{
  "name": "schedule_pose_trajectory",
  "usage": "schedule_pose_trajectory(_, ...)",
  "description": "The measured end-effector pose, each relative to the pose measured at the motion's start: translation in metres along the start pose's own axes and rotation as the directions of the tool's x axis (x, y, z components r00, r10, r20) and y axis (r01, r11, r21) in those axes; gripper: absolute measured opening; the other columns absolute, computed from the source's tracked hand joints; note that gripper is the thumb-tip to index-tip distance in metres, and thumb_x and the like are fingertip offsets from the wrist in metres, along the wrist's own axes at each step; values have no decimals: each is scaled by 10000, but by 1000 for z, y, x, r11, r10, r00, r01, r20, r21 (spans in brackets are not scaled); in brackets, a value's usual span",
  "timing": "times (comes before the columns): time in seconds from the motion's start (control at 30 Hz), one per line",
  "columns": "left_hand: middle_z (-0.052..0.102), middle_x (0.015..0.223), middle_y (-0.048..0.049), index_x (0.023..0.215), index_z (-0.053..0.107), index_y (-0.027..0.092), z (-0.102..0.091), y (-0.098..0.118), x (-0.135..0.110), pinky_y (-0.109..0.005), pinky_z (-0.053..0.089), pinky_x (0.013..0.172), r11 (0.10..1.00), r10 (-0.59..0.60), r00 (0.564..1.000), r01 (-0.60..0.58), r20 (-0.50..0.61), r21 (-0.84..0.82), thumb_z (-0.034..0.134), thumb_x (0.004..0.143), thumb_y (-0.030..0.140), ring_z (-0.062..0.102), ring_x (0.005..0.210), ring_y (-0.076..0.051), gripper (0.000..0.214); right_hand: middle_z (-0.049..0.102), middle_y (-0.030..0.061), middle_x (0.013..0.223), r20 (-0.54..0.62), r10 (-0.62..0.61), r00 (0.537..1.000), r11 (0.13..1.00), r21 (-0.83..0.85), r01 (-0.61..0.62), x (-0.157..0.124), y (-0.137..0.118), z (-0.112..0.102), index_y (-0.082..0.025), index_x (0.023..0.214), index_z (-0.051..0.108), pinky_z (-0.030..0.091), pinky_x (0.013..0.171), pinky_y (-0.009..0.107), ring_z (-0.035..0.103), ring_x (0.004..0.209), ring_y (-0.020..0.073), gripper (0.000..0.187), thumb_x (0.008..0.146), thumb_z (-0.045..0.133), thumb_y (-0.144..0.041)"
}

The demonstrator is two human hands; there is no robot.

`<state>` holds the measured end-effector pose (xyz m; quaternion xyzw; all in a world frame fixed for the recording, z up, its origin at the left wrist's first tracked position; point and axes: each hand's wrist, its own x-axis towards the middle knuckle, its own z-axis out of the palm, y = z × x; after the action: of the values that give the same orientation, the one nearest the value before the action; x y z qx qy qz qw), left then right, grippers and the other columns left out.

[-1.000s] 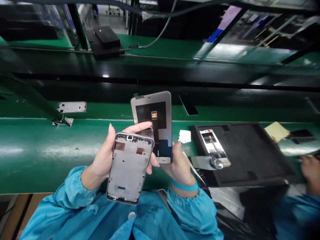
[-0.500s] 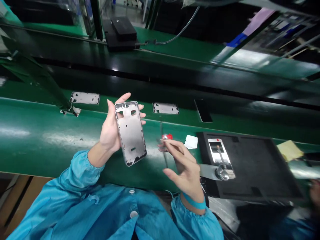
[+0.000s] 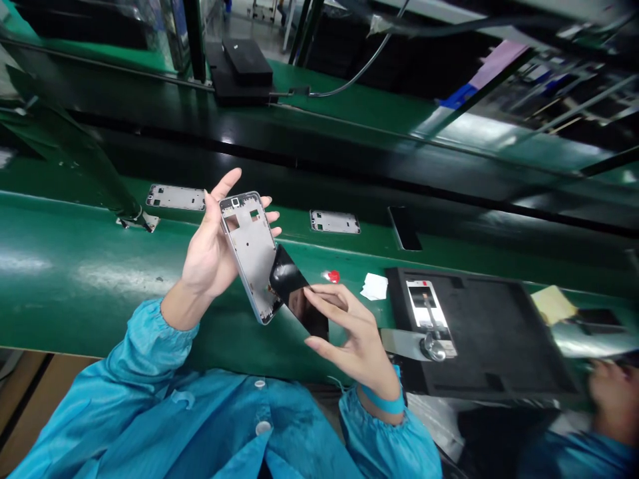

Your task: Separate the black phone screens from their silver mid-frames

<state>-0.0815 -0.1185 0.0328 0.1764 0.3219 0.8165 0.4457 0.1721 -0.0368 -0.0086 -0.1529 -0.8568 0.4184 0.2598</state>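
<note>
My left hand (image 3: 212,256) holds a silver phone frame (image 3: 249,256) tilted, its inner side facing up, with the fingers behind it and the thumb along its edge. In my right hand (image 3: 349,326) is a glossy black phone screen (image 3: 298,296), gripped between thumb and fingers. The screen's upper left corner overlaps the lower right part of the frame; I cannot tell whether the two touch. Another phone frame (image 3: 176,197) lies on the bench ledge behind my left hand. A further phone frame (image 3: 334,221) and a dark phone (image 3: 405,228) lie to the right along that ledge.
A black foam tray (image 3: 499,332) holds a white phone part (image 3: 426,306) at the right. Near it are white paper (image 3: 374,287), a red scrap (image 3: 333,276) and a yellow pad (image 3: 553,305). A metal post (image 3: 94,166) stands left. A co-worker's hand (image 3: 614,396) shows far right.
The dark screen in my right hand has turned from edge-on to face up and moved left over the frame's lower end. My left hand and the frame have shifted slightly left.
</note>
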Motion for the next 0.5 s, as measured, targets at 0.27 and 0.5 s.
schedule_pose_trajectory(0.27, 773, 1215, -89, 1350, 615, 261, -13, -4, 0, -375, 690, 819, 978, 2, 976, -47, 218, 203, 903, 827, 617, 810, 1039, -284, 695, 674, 116, 1247, -85, 19, 996, 988, 157, -6, 18, 6, 35, -326, 1624, 568, 671, 968, 497, 716, 1131, 293, 757, 970, 743, -662)
schedule_pose_trajectory(0.5, 754, 1042, -78, 1029, 702, 199, -16, -10, 6, -188, 590, 598, 889, 80, 970, -173, 229, 423, 941, 817, 534, 772, 919, -193, 463, 567, 72, 1198, -163, 120, 979, 928, 368, -53, 23, 14, 76, -383, 1673, 479, 673, 983, 457, 705, 1057, 230, 820, 956, 750, -675)
